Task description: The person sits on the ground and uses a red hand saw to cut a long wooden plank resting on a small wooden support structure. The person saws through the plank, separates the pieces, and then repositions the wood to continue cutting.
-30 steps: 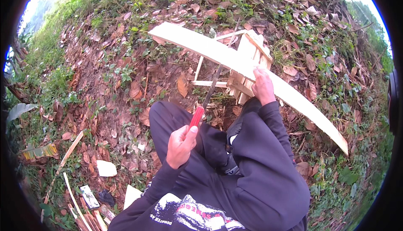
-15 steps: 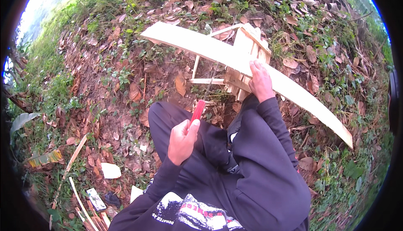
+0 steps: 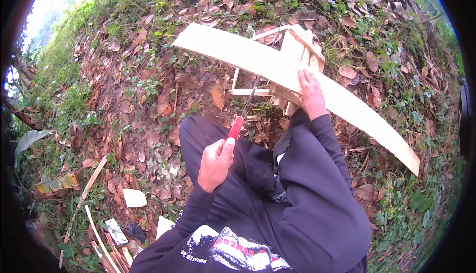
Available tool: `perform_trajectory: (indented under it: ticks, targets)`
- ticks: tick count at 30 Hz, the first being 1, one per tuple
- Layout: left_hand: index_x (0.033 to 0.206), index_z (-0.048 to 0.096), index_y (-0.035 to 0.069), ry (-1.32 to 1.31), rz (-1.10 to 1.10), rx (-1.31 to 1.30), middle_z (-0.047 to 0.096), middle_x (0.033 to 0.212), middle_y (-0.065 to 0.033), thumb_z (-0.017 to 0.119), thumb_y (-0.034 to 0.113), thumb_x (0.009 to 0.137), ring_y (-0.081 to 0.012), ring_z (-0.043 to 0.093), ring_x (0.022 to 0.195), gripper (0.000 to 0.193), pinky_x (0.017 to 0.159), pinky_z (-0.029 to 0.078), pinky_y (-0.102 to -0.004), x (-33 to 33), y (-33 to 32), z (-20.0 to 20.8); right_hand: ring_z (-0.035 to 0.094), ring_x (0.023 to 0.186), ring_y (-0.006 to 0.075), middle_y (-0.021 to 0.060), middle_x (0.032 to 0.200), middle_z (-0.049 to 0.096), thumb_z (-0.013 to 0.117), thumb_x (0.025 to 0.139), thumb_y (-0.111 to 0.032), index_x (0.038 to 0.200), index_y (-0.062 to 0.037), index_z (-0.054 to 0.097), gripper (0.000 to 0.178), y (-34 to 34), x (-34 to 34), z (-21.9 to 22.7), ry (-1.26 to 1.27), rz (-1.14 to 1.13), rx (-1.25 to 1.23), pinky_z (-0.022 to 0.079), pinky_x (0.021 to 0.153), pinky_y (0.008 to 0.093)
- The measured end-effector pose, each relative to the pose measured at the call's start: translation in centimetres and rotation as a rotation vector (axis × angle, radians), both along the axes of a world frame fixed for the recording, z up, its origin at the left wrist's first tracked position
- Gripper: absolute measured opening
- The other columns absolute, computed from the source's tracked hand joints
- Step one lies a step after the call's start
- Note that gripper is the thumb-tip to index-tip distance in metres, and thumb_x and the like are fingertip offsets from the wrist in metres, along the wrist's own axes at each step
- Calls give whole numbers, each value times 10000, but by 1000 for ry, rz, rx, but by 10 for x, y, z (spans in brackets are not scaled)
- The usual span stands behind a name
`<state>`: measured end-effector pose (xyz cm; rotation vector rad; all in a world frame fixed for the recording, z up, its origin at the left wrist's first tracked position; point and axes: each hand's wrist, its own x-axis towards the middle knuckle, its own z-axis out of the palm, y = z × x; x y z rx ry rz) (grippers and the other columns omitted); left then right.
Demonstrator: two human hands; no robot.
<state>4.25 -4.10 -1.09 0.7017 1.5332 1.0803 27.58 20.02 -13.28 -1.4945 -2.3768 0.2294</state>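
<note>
Left hand (image 3: 216, 163) grips a red handle (image 3: 235, 127); right hand (image 3: 312, 97), curled earlier, now lies flatter across the pale board (image 3: 225, 47).

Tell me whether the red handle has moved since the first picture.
Yes, slightly: against the large orange-brown leaf, the red handle in the left hand sits farther forward, toward the picture's top.

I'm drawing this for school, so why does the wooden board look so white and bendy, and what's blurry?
In the head view, bright light washes out the wooden board, and the fisheye lens may add to its curve; also in the head view, the sky at upper left glares white, and the thin blade looks soft.
</note>
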Motion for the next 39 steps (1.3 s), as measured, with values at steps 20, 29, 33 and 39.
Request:
perform_trajectory:
  ticks: [20, 29, 33, 39]
  targets:
    - [861, 574, -6, 482, -56, 269, 523, 601, -25, 646, 89, 885, -69, 487, 527, 122, 513, 389, -255, -22, 8, 38, 590, 929, 382, 196, 903, 645, 499, 951, -345, 813, -22, 553, 355, 59, 42, -28, 171, -257, -107, 410, 817, 484]
    - [843, 557, -19, 496, 5, 355, 524, 644, -70, 623, 62, 910, -96, 460, 556, 124, 511, 381, -282, 24, 76, 18, 605, 951, 398, 243, 943, 652, 487, 956, -448, 872, -8, 606, 463, 50, 33, -13, 92, -311, -156, 445, 809, 487]
    - [844, 564, -10, 537, 1, 358, 538, 596, -89, 633, 67, 899, -118, 512, 504, 117, 487, 405, -292, 18, 55, 34, 618, 926, 410, 242, 932, 664, 491, 941, -453, 847, 2, 619, 481, 62, 50, -23, 150, -330, -158, 447, 812, 488]
    - [851, 578, -25, 633, 26, 438, 542, 614, -95, 634, 68, 899, -152, 531, 521, 119, 505, 422, -291, 35, 50, 20, 625, 903, 404, 234, 899, 668, 482, 944, -478, 832, -6, 622, 504, 64, 64, -32, 122, -297, -72, 441, 837, 483]
